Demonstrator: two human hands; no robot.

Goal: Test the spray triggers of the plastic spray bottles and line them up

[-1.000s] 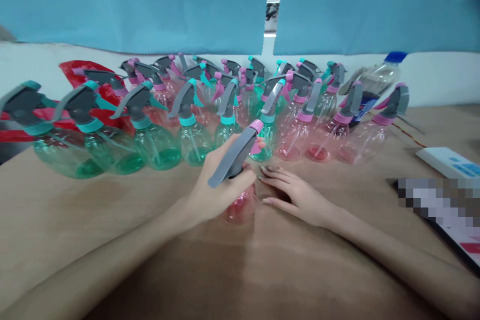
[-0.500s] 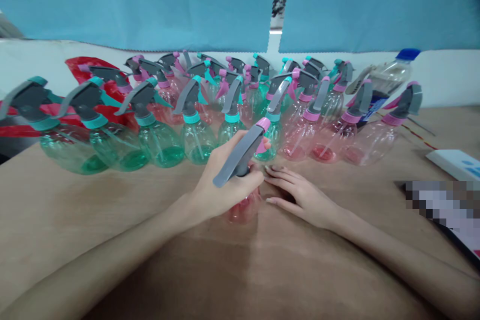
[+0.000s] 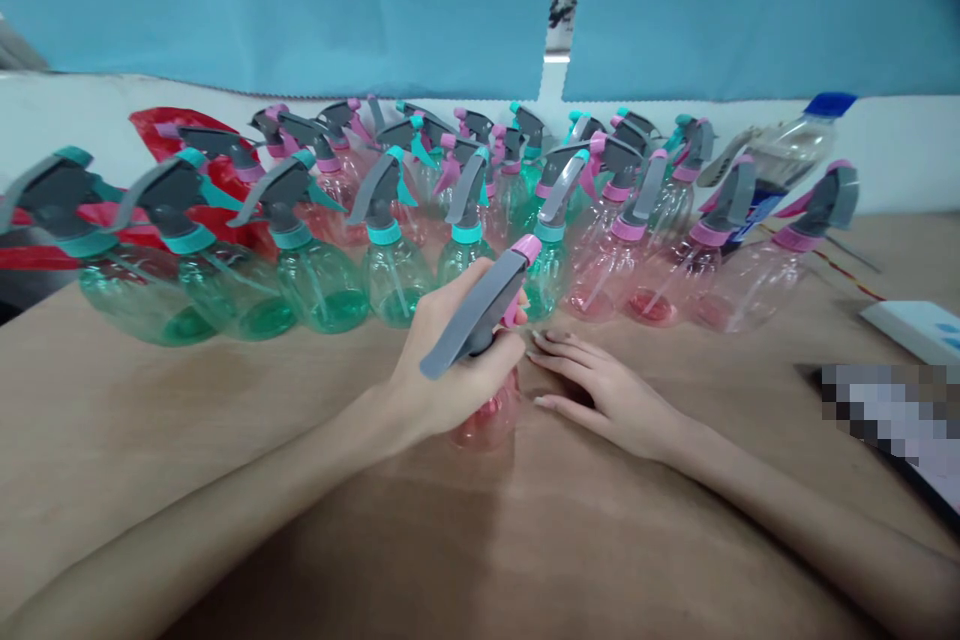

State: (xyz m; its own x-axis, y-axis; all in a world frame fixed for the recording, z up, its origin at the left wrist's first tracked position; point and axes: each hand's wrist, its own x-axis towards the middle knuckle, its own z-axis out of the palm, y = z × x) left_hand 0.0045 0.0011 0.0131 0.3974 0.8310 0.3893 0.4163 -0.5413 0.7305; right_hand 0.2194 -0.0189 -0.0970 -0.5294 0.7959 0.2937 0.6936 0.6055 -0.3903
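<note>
A pink spray bottle [image 3: 484, 425] with a grey and pink trigger head stands on the wooden table in front of me. My left hand [image 3: 450, 345] is wrapped round its neck and trigger, with the fingertips mostly hidden behind the head. Just right of the bottle, my right hand [image 3: 600, 385] rests on the table, fingers stretched out and holding nothing. Beyond my hands runs a front row of spray bottles: green ones such as the green spray bottle [image 3: 322, 285] on the left and middle, pink ones such as the pink-collared spray bottle [image 3: 600, 280] on the right.
More spray bottles crowd behind the front row. A red plastic bag [image 3: 240, 230] lies at the left. At the back right a clear bottle with a blue cap [image 3: 795, 150] leans. A white box [image 3: 915, 325] and a blurred-out flat object [image 3: 885, 420] lie on the right.
The pink trigger under my left fingers now sits closer to the bottle's head, as if squeezed. The view has shifted slightly; my right hand stays in place.
</note>
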